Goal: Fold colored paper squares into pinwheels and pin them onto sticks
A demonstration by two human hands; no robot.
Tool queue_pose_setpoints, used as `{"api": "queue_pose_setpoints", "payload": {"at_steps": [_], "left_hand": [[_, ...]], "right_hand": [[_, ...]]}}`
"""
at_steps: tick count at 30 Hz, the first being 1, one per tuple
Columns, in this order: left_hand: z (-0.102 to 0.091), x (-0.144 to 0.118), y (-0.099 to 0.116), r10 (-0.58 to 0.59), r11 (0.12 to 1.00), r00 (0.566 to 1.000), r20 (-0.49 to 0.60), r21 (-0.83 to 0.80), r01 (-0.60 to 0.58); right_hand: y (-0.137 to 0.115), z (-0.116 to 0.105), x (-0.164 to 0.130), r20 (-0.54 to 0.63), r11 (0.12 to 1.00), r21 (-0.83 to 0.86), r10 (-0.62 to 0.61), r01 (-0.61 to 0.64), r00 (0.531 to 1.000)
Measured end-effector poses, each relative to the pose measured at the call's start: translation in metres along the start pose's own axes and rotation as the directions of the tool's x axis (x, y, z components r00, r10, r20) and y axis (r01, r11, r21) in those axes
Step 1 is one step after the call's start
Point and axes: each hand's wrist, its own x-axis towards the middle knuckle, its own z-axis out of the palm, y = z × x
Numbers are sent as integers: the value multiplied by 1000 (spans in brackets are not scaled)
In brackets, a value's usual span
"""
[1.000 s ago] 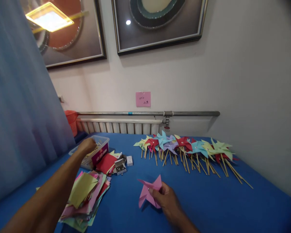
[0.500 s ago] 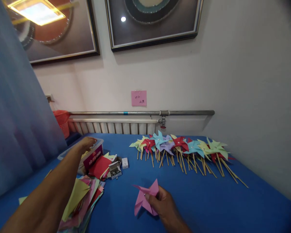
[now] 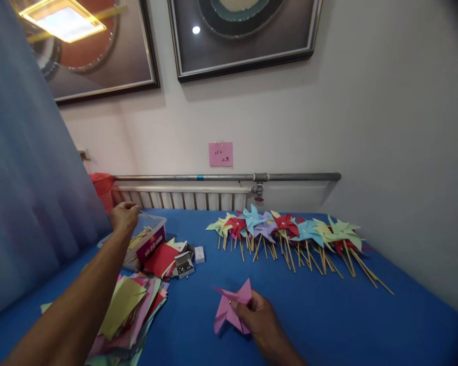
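Note:
My right hand pinches a pink paper pinwheel, its thumb beside the small pin at the middle; no stick shows on it. Over at the left, my left hand is closed on one thin wooden stick, raised above a clear plastic box with a purple label. More wooden sticks lie inside that box. Part of the box is hidden behind my left forearm.
Finished pinwheels on sticks lie in a row at the back right of the blue table. Left of centre are stacked coloured papers, red paper, an opened box of pins and a small white box. A curtain hangs left.
My left hand has risen out of the plastic box and moved left, now with a stick in its fingers. My right hand keeps the pink pinwheel in nearly the same place.

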Motion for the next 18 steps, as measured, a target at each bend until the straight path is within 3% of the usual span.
{"api": "queue_pose_setpoints", "payload": {"at_steps": [2,3,6,9,11,14,18], "left_hand": [[-6,-17,6,-16,993,1000,-6,-118,15],[-7,-32,9,-31,948,999,42,-316,42],[0,-96,13,46,889,986,159,-456,32],[18,-163,5,100,731,928,358,-659,176],[30,-194,-4,114,704,881,459,-663,254],[43,-217,-16,101,693,819,565,-630,349],[47,-223,-20,132,679,768,627,-621,390]], "right_hand": [[-1,-1,1,-7,1000,-10,-8,8,1000],[-2,-1,1,-11,1000,-12,-11,11,1000],[-4,-3,2,-55,1000,10,9,-9,998],[-9,-3,-1,-97,998,54,35,-30,995],[-14,-3,-5,-94,997,72,39,-33,995],[-20,-3,-10,-79,998,57,31,-26,996],[-21,-2,-11,-87,999,35,15,-12,996]]}}
